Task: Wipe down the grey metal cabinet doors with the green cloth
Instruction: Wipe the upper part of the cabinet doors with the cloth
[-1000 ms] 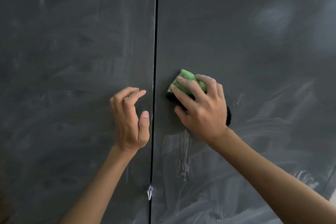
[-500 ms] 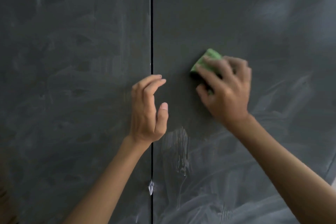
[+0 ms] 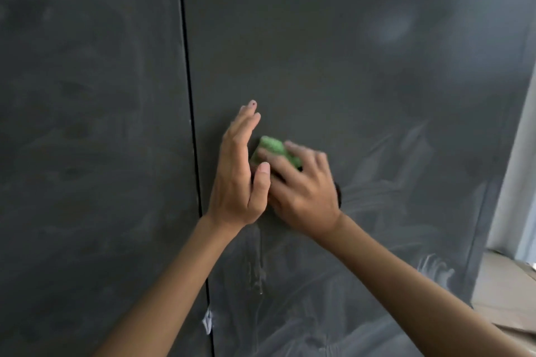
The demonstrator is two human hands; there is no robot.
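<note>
Head view, items listed from the hands outward.

1. Right hand [image 3: 304, 191] — fingers curled over the green cloth [image 3: 274, 148], holding it against the right door [image 3: 348, 52]. The hand is motion-blurred and its thumb is hidden behind the left hand.
2. Green cloth: folded to a small pad, mostly under the fingers, w/ only its upper-left corner showing. Sits approx. mid-height on the right door, near the seam [image 3: 190, 95].
3. Left hand [image 3: 236, 180] — holds nothing; fingers straight and pressed together, pointing up, thumb lying alongside. Seen edge-on, just left of the cloth, overlapping the right hand's fingers in this view. Contact w/ the door: cannot tell.
4. Right door: grey metal, matt. Drip streaks [image 3: 255, 266] run below the hands, pale curved wipe marks [image 3: 435, 269] sit lower right, and a hazy light patch upper right.
5. Seam: thin dark gap btw. the two doors, leaning slightly in frame. A white fleck [image 3: 207, 322] sits on it low down.
6. Left door [image 3: 87, 124]: same grey, faint cloudy smears all over.
7. Far right edge: pale wall [image 3: 522, 168] strip beside the cabinet, w/ a brown surface [image 3: 504, 290] below it, too blurred to identify.
8. Forearms: both bare, entering from the bottom of frame.
</note>
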